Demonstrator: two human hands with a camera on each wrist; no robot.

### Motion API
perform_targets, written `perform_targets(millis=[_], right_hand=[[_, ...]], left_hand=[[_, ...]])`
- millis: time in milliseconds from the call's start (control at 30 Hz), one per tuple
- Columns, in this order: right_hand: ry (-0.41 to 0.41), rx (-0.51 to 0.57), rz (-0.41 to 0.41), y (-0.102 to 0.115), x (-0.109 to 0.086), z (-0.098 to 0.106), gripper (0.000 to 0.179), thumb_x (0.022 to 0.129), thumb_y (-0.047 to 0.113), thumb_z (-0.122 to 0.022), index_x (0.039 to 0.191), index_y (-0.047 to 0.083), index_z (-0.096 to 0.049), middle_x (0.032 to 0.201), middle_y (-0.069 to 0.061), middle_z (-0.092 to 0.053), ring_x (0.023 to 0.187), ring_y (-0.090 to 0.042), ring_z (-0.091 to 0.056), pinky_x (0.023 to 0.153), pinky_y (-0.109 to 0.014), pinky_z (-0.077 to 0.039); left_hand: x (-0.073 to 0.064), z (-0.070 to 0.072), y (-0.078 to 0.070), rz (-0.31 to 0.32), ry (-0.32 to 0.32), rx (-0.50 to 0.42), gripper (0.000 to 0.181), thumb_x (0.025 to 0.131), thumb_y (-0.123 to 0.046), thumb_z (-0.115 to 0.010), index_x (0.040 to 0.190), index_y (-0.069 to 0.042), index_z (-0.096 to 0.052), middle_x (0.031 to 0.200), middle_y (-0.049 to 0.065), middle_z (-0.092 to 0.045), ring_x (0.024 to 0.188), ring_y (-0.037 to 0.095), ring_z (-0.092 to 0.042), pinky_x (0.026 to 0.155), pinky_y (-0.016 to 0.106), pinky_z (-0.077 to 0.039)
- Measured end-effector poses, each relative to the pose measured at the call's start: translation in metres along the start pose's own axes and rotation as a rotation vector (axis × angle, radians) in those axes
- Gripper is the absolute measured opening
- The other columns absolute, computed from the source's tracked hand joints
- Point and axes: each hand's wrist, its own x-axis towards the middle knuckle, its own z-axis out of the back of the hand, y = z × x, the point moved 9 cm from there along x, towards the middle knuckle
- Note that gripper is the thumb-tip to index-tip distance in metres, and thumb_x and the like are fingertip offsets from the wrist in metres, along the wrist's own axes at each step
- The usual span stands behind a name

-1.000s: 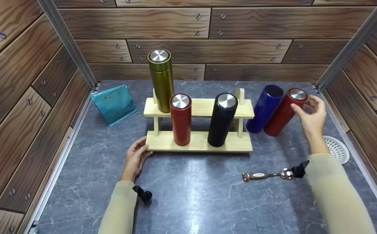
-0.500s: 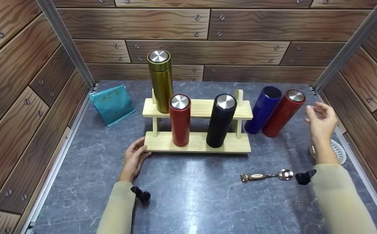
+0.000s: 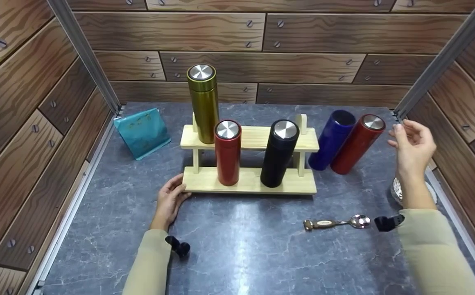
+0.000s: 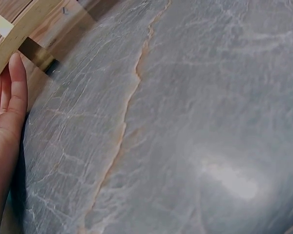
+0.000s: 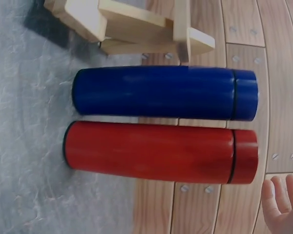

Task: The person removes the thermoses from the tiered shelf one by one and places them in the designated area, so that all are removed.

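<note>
A two-tier wooden rack (image 3: 249, 186) stands mid-table, and my left hand (image 3: 170, 201) holds its lower shelf at the left front corner. In the left wrist view, the fingers (image 4: 18, 80) meet the wood's edge. A gold thermos (image 3: 204, 110) is upright on the upper shelf. Below it, a red thermos (image 3: 228, 162) and a black thermos (image 3: 277, 159) stand on the lower shelf. Right of the rack, a blue thermos (image 3: 331, 141) and a second red thermos (image 3: 356, 147) stand side by side on the table. My right hand (image 3: 415, 151) hovers beside that red thermos, apart from it, fingers loosely bent and holding nothing.
A teal pouch (image 3: 144, 133) stands at the back left. A spoon (image 3: 338, 222) lies at the front right, near the right sleeve. Partly behind the right wrist is a white woven-looking dish (image 3: 432, 194) with something shiny. Wood-patterned walls (image 3: 213, 30) enclose the table.
My right hand has let go of the red thermos beside the blue one and drawn away to the right. The left hand stays at the rack's corner.
</note>
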Motion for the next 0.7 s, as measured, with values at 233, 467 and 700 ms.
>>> perform_targets(millis=[233,467,700], right_hand=[[0.061,-0.030,0.090,0.012,-0.014,-0.026,0.022,0.080,-0.006,-0.067,0.101,-0.007,-0.061,0.085,-0.017,-0.063,0.073,-0.022,-0.063,0.055,-0.020,-0.052],[0.161,-0.055,0.138,0.018,-0.025,-0.067,0.025,0.081,-0.007,-0.065,0.104,-0.012,-0.059,0.086,-0.015,-0.064,0.074,-0.021,-0.062,0.060,-0.021,-0.053],[0.249,-0.097,0.135,0.028,-0.041,-0.103,0.023,0.083,-0.010,-0.061,0.106,-0.012,-0.058,0.086,-0.015,-0.065,0.075,-0.021,-0.061,0.063,-0.021,-0.052]], left_hand=[[0.000,0.000,0.001,0.007,-0.003,0.020,0.048,0.082,-0.003,-0.068,0.128,-0.004,-0.053,0.122,0.014,-0.052,0.092,0.023,-0.060,0.071,0.034,-0.055],[-0.001,0.002,0.001,0.008,-0.015,0.006,0.048,0.082,-0.004,-0.069,0.128,-0.004,-0.054,0.121,0.014,-0.053,0.089,0.022,-0.061,0.072,0.034,-0.055],[-0.001,0.000,0.001,0.004,-0.014,-0.009,0.046,0.083,-0.001,-0.067,0.127,-0.003,-0.054,0.120,0.015,-0.053,0.088,0.021,-0.061,0.071,0.033,-0.055]])
